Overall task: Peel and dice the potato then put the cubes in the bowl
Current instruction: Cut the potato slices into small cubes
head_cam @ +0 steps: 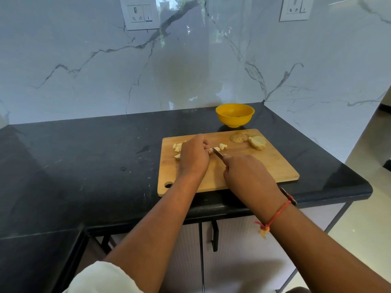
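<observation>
L hand (193, 154) sits knuckles-up on the board. Its fingers are curled down onto a small potato piece (212, 149), pinning it at the fingertips. R hand (247, 174) is clenched round a knife (218, 155). The handle is buried in the fist, so only the short blade shows, tip pointing away from the person. The edge is down at the pinned piece, right beside the L fingertips.

Cut cubes (178, 147) lie in a loose bunch just left of the L hand, w/ a couple more (223, 146) just right of the blade. All are on the wooden cutting board (264, 166), which has a hang-hole (168, 184) at its near left corner.

At the board's far right corner a brownish heap of peels (238, 137) touches a pale potato chunk (257, 142), poss. several slices stacked; hard to tell from here. A yellow bowl (234, 115) stands upright on the black counter (84, 155) just behind the board's far edge, near the peels.

A red thread (275, 216) is tied round the R wrist, w/ a dark strap (288, 196) just above it. The marble wall (84, 70) behind carries two sockets (140, 13), one left & one right.
</observation>
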A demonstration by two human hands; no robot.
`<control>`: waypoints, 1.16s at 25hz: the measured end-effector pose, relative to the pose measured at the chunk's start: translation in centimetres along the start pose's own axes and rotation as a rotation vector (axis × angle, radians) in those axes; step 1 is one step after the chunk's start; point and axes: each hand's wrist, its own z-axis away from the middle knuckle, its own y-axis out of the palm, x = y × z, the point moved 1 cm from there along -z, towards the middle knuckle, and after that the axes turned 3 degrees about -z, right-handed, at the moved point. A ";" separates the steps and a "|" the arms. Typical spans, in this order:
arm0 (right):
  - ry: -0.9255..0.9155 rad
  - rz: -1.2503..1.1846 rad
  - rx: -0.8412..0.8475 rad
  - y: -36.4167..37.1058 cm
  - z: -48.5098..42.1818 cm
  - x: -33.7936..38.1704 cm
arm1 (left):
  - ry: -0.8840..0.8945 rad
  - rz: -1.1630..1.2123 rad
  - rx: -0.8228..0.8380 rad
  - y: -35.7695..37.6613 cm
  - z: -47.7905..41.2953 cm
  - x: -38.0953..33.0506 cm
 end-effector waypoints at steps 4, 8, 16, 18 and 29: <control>-0.019 0.022 -0.062 -0.3 1.6 -0.6 | -0.003 -0.048 0.004 0.1 0.1 0.1; -0.031 0.002 -0.194 -0.8 1.9 -0.7 | -0.003 -0.095 -0.041 0.0 0.3 0.2; -0.048 -0.040 -0.180 0.8 -0.8 0.0 | -0.040 -0.050 -0.045 0.1 0.1 0.7; -0.044 -0.039 -0.160 1.0 -1.1 0.0 | -0.035 -0.030 -0.044 0.1 0.1 0.8; -0.069 0.021 -0.061 0.6 -1.8 0.2 | -0.029 -0.037 -0.023 0.0 0.0 0.6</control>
